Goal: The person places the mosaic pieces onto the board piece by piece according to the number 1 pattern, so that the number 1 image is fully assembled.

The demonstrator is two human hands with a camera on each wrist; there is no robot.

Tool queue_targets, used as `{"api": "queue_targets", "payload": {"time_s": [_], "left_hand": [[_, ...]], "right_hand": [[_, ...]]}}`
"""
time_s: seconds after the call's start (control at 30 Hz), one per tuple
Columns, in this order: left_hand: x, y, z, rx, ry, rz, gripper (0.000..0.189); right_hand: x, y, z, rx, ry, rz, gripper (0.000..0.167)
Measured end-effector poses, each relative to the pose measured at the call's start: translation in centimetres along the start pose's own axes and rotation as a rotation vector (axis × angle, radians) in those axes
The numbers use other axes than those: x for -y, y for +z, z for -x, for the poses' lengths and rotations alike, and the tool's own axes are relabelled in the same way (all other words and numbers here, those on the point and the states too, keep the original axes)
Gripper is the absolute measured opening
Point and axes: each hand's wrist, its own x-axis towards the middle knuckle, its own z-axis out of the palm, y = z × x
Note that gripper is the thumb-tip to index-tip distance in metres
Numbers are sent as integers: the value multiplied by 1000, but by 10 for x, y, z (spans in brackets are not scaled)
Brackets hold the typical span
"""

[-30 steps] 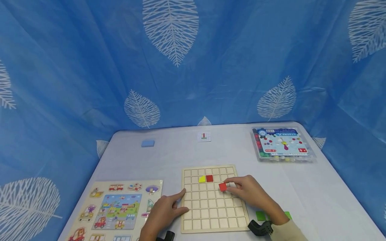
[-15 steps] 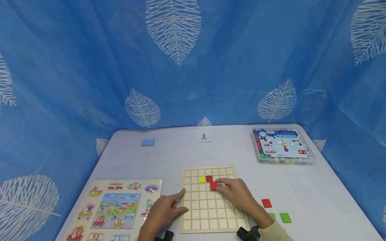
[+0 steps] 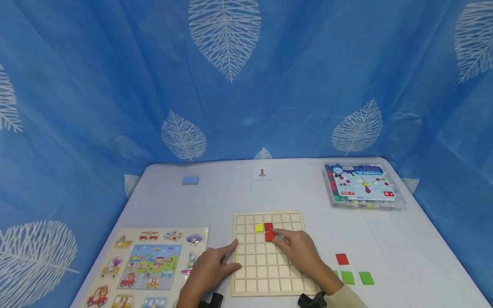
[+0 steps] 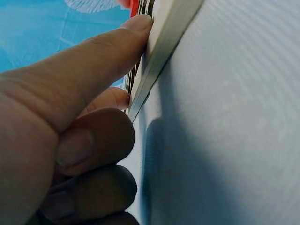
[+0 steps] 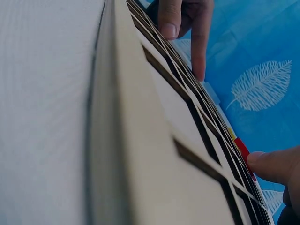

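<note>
Red tile (image 3: pixel 269 236): lay on the grid board (image 3: pixel 262 272), just below the upper red tile (image 3: pixel 268 226) on the person's side; whether it sat fully in its cell could not be told.
Right hand (image 3: pixel 298 252): pinched the red tile between thumb and forefinger at its right side.
Left hand (image 3: pixel 212 267): had thumb and forefinger spread, tips against the board's left edge, other fingers curled.
Yellow piece (image 3: pixel 259 227): sat just left of the upper red tile.
Right of board: a loose red tile (image 3: pixel 342 259) lay beyond three green tiles (image 3: pixel 348 277), the leftmost partly hidden by the forearm.
Left of board: a puzzle board (image 3: pixel 161 238) showed vehicle pictures.
Far tabletop: held a blue block (image 3: pixel 190 180), a pattern card (image 3: pixel 262 173) and a clear plastic box (image 3: pixel 363 184).
Backdrop: was a blue curtain (image 3: pixel 285 107) with white leaves.
</note>
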Motion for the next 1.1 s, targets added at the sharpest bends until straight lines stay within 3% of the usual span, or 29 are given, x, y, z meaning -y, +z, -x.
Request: {"api": "queue_targets", "payload": {"time_s": [0.47,1.1], "left_hand": [[-2,1,0,-19,-4,-25,69],[0,0,0,-11,3,-6,69]], "right_hand": [[0,2,0,7,-16,74,30],[-2,-4,2,12,-31,20,31]]}}
